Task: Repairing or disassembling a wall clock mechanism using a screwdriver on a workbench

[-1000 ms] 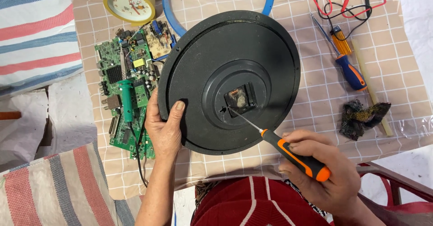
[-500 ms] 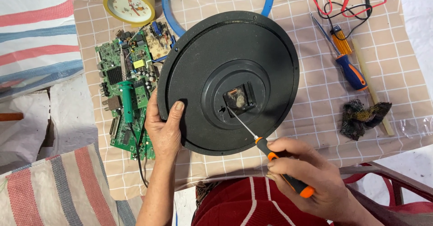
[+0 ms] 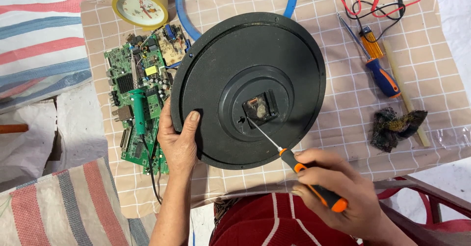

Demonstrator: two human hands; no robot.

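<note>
A round black clock back point(image 3: 230, 54) lies face down on the checked table cover point(image 3: 353, 103). Its square centre recess shows the clock mechanism point(image 3: 259, 109). My left hand point(image 3: 179, 140) grips the lower left rim of the clock back, thumb on top. My right hand point(image 3: 338, 197) holds an orange and black screwdriver point(image 3: 314, 187) by the handle. The thin metal shaft runs up and left, and its tip touches the lower left edge of the mechanism recess.
A green circuit board point(image 3: 137, 103) with a green soldering iron point(image 3: 139, 109) lies left of the clock. A small yellow clock point(image 3: 140, 3), a blue ring point(image 3: 189, 25), multimeter leads point(image 3: 378, 0), two more screwdrivers point(image 3: 378, 64) and a dark rag point(image 3: 395, 126) surround it.
My right hand has shifted a little left and lower with the screwdriver, tilting its shaft more steeply; the tip stays at the recess. My left hand has not moved.
</note>
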